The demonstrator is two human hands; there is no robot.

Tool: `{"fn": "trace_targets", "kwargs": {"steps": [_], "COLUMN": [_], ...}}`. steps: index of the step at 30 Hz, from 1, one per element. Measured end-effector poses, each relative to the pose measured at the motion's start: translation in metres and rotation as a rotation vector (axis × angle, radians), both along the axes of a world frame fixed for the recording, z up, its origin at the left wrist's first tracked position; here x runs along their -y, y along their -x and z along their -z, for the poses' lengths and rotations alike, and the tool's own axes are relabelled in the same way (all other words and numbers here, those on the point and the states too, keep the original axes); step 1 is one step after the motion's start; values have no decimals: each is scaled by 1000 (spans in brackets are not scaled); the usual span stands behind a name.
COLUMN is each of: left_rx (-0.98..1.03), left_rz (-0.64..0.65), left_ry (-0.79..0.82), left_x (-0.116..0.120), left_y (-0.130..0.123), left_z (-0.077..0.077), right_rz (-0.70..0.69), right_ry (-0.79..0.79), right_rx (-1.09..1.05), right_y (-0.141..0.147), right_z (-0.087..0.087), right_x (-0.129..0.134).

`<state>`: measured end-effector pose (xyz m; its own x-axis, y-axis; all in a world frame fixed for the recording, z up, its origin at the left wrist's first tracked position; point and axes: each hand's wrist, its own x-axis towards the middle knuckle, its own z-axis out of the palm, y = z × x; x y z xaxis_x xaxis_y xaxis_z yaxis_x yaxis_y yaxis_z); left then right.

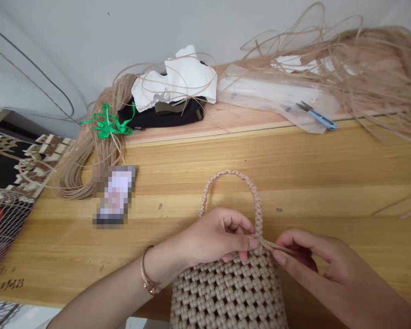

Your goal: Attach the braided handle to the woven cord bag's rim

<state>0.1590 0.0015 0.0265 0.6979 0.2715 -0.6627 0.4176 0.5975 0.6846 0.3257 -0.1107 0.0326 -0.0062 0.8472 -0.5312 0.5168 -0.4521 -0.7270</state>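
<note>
Evidently, the woven bag [226, 292] below your left hand [219, 233] seems light and springy, best steadied at the handle [258, 217] base, which those fingers pinch, while your right hand [318, 262] grips the pliant, perhaps slippery strands [271, 246] beside it.

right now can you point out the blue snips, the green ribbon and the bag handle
Blue snips [320, 119]: head view, on the blue grip.
Green ribbon [104, 128]: head view, on its tangled middle.
Bag handle [258, 205]: head view, on the braid's right side.
</note>
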Motion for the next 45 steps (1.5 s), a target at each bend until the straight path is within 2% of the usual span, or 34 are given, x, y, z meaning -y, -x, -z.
{"fn": "trace_targets", "kwargs": {"steps": [4,9,13,18,24,29,34,37,41,45], "left_rx": [19,12,-23,-41,-28,-24,-36,-15,-27,10], "left_rz": [-4,9,28,51,188,289,363,327,216,172], "left_ry": [8,-19,-60,-136,-117,-138,-97,-126,-74,-35], "left_x": [0,0,0,1,-9,-19,-19,-16,-11,-10], "left_y": [1,1,-1,-1,6,11,5,0,-4,-3], "left_z": [1,-1,-4,-1,6,2,-1,3,6,9], "right_rz": [-116,20,55,116,87,98,114,113,108,103], "right_ry": [-59,-101,-146,18,44,37,29,27,25,21], "right_rx": [67,15,-35,-271,-375,-409,-416,-411,-381,-367], "right_y": [-8,-4,2,0,-5,-6,-6,-5,-5,-5], "right_z": [3,1,-1,9,25,26,28,28,23,20], "right_x": [0,-4,-14,-23,-26,-28,-27,-26,-26,-26]}}
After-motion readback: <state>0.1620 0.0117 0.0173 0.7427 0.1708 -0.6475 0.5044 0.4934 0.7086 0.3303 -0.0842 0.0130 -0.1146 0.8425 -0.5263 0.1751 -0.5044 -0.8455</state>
